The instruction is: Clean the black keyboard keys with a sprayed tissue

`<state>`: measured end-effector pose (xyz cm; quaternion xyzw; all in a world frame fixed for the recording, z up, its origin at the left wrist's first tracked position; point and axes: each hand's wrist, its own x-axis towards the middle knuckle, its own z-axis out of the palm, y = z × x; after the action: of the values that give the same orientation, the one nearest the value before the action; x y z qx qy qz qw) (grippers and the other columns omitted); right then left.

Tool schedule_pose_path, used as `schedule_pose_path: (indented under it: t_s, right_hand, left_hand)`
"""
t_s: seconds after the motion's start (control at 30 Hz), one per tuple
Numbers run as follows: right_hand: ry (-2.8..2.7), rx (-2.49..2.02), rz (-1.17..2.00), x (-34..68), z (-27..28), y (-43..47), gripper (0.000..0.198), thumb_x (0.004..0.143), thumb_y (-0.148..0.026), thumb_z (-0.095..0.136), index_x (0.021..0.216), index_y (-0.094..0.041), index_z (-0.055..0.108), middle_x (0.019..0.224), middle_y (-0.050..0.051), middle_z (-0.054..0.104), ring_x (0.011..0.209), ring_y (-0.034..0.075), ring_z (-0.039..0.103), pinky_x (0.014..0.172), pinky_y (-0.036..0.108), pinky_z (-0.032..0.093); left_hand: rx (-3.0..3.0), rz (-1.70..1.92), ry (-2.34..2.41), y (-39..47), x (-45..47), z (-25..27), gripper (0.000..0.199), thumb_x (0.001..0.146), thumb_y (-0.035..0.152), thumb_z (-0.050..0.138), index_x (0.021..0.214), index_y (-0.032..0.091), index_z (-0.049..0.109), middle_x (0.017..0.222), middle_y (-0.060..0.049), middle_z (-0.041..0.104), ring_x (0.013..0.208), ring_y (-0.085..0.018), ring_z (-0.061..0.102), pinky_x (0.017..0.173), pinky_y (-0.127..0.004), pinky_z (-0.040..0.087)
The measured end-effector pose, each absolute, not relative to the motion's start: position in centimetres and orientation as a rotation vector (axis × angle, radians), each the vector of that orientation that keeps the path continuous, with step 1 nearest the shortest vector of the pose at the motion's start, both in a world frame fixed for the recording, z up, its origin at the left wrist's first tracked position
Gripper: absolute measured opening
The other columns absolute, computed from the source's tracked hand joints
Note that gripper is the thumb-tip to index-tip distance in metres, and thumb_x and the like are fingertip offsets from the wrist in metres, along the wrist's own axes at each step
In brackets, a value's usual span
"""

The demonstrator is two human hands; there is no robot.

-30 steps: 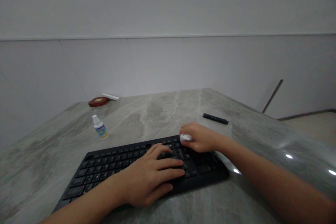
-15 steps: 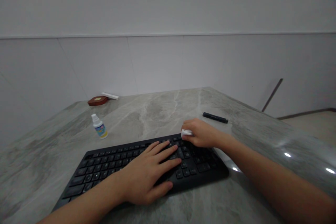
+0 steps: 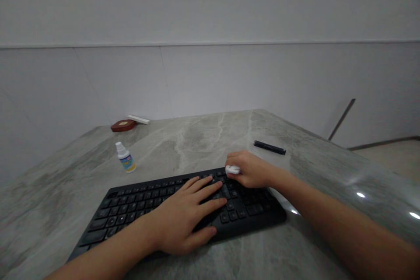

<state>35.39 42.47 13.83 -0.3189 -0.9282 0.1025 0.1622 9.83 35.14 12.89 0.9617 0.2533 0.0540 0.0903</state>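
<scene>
A black keyboard lies at a slant on the grey marbled table. My left hand rests flat on its keys, fingers spread and stretched toward the right; it grips nothing. Over the top right part of the keyboard, my right hand is closed around a small white wad, which looks like tissue or cloth. Only a bit of the wad shows between thumb and fingers. Its lower side and the keys under that hand are hidden.
A small white spray bottle with a blue and yellow label stands beyond the keyboard's left part. Farther back lie a reddish-brown box and a flat white object. A black pen lies beyond my right hand. A white wall rises behind the table.
My right hand, closed on the white wad, has shifted slightly nearer to me over the keyboard. The left hand stays in place on the keys.
</scene>
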Motion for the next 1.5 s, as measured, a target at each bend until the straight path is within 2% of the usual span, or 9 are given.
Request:
schedule_pose_path:
  t_s: [0.2,0.83,1.1,1.33,1.4,1.5]
  right_hand:
    - [-2.608,-0.953,0.255,35.1,13.8,42.2,0.008,0.081,-0.013,0.062,0.074,-0.015,0.063,0.078,0.005,0.063,0.075,0.017,0.057,0.072,0.027,0.042]
    - [-2.657,-0.943,0.328,34.7,13.8,42.1,0.013,0.08,-0.013,0.065,0.068,-0.015,0.062,0.072,0.004,0.062,0.069,0.015,0.055,0.068,0.025,0.041]
    - [-2.65,-0.973,0.334,34.8,13.9,42.1,0.011,0.08,-0.014,0.065,0.07,-0.015,0.063,0.074,0.004,0.063,0.071,0.016,0.056,0.07,0.026,0.041]
    - [-2.665,-0.975,0.32,34.6,14.0,41.9,0.01,0.08,-0.013,0.064,0.07,-0.015,0.063,0.075,0.004,0.063,0.071,0.016,0.055,0.069,0.026,0.041]
    - [-2.668,-0.974,0.32,34.6,14.0,41.9,0.009,0.08,-0.013,0.064,0.071,-0.015,0.063,0.075,0.004,0.063,0.071,0.016,0.055,0.069,0.026,0.041]
    - [-2.664,-0.982,0.315,34.6,14.0,42.0,0.009,0.081,-0.015,0.064,0.072,-0.015,0.063,0.076,0.005,0.064,0.073,0.016,0.056,0.071,0.027,0.042]
  left_hand:
    - [2.847,0.181,0.752,35.1,9.8,12.9,0.06,0.09,0.034,0.059,0.147,0.028,0.04,0.159,-0.009,0.028,0.145,-0.039,0.025,0.115,-0.063,0.024]
    - [2.861,0.122,0.777,35.0,10.0,13.2,0.054,0.09,0.035,0.058,0.141,0.025,0.045,0.157,-0.011,0.032,0.146,-0.036,0.024,0.115,-0.061,0.026]
    - [2.831,0.11,0.8,34.9,10.1,13.5,0.049,0.09,0.035,0.058,0.138,0.029,0.048,0.158,-0.009,0.031,0.145,-0.037,0.026,0.115,-0.061,0.025]
    - [2.797,0.104,0.779,35.0,10.2,13.8,0.039,0.094,0.03,0.055,0.132,0.035,0.053,0.159,-0.003,0.029,0.146,-0.037,0.023,0.115,-0.064,0.021]
    - [2.797,0.121,0.782,35.0,10.1,13.5,0.041,0.093,0.03,0.055,0.134,0.035,0.051,0.159,-0.003,0.028,0.146,-0.037,0.022,0.115,-0.065,0.02]
    - [2.78,0.198,0.792,34.9,10.0,13.1,0.055,0.092,0.031,0.056,0.144,0.029,0.038,0.158,-0.006,0.032,0.146,-0.035,0.024,0.117,-0.063,0.02]
